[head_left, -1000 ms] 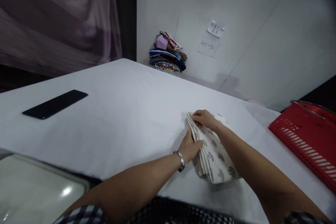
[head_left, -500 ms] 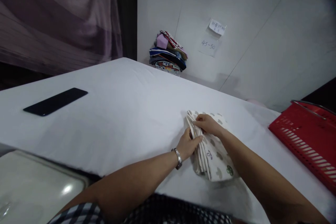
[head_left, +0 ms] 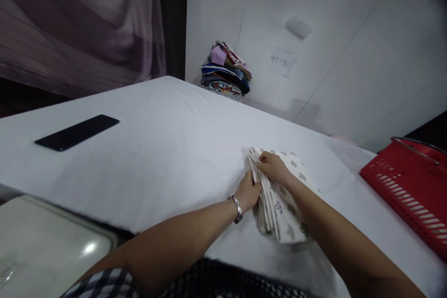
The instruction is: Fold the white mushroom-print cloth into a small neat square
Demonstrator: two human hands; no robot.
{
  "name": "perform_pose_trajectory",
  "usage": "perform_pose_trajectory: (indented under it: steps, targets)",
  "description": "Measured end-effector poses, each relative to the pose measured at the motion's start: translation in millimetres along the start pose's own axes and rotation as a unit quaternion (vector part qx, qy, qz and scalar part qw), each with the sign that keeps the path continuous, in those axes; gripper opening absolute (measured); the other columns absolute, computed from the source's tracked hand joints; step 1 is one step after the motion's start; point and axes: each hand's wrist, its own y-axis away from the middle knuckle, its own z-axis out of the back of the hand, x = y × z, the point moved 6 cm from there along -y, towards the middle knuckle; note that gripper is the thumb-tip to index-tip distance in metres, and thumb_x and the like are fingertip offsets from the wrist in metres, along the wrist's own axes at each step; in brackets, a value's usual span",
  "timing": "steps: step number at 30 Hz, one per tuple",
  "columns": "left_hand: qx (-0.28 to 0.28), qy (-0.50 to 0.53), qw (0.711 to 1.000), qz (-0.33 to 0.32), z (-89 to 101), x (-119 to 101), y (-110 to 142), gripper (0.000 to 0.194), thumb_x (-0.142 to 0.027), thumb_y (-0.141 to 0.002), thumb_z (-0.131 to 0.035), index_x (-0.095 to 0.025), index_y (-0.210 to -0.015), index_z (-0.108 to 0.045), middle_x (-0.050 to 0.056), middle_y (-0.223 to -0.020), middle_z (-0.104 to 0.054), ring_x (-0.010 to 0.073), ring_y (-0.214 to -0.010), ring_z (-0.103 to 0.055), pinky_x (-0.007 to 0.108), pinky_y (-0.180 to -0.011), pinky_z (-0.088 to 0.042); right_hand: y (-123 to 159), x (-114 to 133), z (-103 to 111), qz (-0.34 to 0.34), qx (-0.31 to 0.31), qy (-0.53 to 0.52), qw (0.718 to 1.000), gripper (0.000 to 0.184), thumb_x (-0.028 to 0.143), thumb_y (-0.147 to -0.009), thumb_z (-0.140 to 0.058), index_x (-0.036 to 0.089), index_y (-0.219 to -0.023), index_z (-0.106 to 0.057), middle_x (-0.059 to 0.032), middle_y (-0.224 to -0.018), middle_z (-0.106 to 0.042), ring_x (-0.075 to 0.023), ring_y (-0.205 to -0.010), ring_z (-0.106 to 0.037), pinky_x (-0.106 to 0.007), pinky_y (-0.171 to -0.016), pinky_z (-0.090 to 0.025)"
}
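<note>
A white cloth (head_left: 286,216) printed with grey-brown and green motifs lies folded in several layers on the white-covered table (head_left: 167,149). Its layered folds face left, toward my left hand (head_left: 249,191), whose fingers and thumb pinch those edges; a silver bracelet circles that wrist. My right hand (head_left: 274,166) rests over the upper left part of the cloth, its bent fingers gripping the top layers near the folded edge. The fingertips of both hands are partly hidden among the folds.
A black flat slab (head_left: 77,132) lies on the table at left. Folded clothes (head_left: 226,72) are stacked by the wall at the back. On the right stands a red basket (head_left: 405,186) with a metal handle. A pale glossy surface (head_left: 52,237) is at lower left.
My right hand has shifted slightly down from the cloth's top corner, baring more of its upper side. My left thumb has drawn back to the edge of the folds.
</note>
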Motion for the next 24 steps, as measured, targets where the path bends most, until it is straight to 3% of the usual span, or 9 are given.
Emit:
perform_pose_trajectory:
  steps: [8, 12, 16, 19, 21, 24]
  targets:
    - [0.002, 0.006, 1.000, 0.003, 0.3, -1.0, 0.9, 0.042, -0.018, -0.075, -0.058, -0.019, -0.116, -0.050, 0.009, -0.110, -0.063, 0.0217, -0.102, -0.057, 0.035, -0.092, -0.042, 1.3, 0.9, -4.8, 0.025, 0.012, 0.008, 1.000, 0.009, 0.024, -0.074, -0.055, 0.017, -0.078, -0.058, -0.0004, -0.066, -0.058, -0.0124, -0.062, -0.049, -0.022, -0.056, -0.031]
    - [0.001, 0.040, 0.999, 0.031, 1.2, -3.0, 1.5, 0.038, -0.029, -0.078, -0.058, -0.019, -0.114, -0.050, 0.008, -0.106, -0.063, 0.0217, -0.099, -0.059, 0.036, -0.089, -0.044, 9.6, -2.5, -2.0, 0.010, 0.059, -0.116, 0.991, 0.019, 0.032, -0.078, -0.054, 0.016, -0.083, -0.063, 0.0000, -0.062, -0.057, -0.0128, -0.058, -0.049, -0.024, -0.055, -0.035]
    - [0.023, 0.071, 0.997, 0.018, -1.4, -7.9, 3.5, 0.049, -0.032, -0.072, -0.068, -0.019, -0.115, -0.048, 0.010, -0.108, -0.063, 0.0225, -0.099, -0.059, 0.037, -0.088, -0.045, 28.8, -13.1, -3.0, -0.049, 0.121, -0.347, 0.929, 0.028, 0.022, -0.075, -0.050, 0.015, -0.097, -0.065, -0.0027, -0.078, -0.063, -0.0121, -0.061, -0.055, -0.026, -0.062, -0.046]
    - [0.017, 0.045, 0.999, 0.009, -0.3, -7.7, 3.5, 0.056, -0.022, -0.066, -0.072, -0.018, -0.116, -0.047, 0.011, -0.111, -0.062, 0.0237, -0.102, -0.058, 0.038, -0.091, -0.044, 42.8, -22.7, 1.7, -0.035, 0.125, -0.442, 0.888, 0.033, 0.019, -0.070, -0.053, 0.017, -0.102, -0.065, -0.0058, -0.096, -0.066, -0.0147, -0.078, -0.061, -0.030, -0.075, -0.050]
    - [0.009, 0.025, 0.999, 0.018, 1.3, -5.6, 2.3, 0.056, -0.019, -0.065, -0.070, -0.018, -0.116, -0.048, 0.011, -0.111, -0.063, 0.0242, -0.102, -0.058, 0.038, -0.091, -0.044, 48.7, -38.8, 12.3, -0.019, 0.090, -0.428, 0.899, 0.033, 0.025, -0.072, -0.055, 0.018, -0.104, -0.064, -0.0073, -0.101, -0.066, -0.0181, -0.086, -0.062, -0.033, -0.078, -0.051]
    - [0.010, 0.018, 0.999, 0.030, 2.5, -3.4, 0.0, 0.057, -0.017, -0.066, -0.068, -0.018, -0.119, -0.048, 0.011, -0.111, -0.063, 0.0240, -0.102, -0.059, 0.037, -0.089, -0.046, 54.5, -86.8, 41.5, -0.058, -0.051, -0.263, 0.962, 0.034, 0.032, -0.078, -0.054, 0.019, -0.107, -0.064, -0.0094, -0.111, -0.064, -0.0230, -0.097, -0.060, -0.039, -0.086, -0.048]
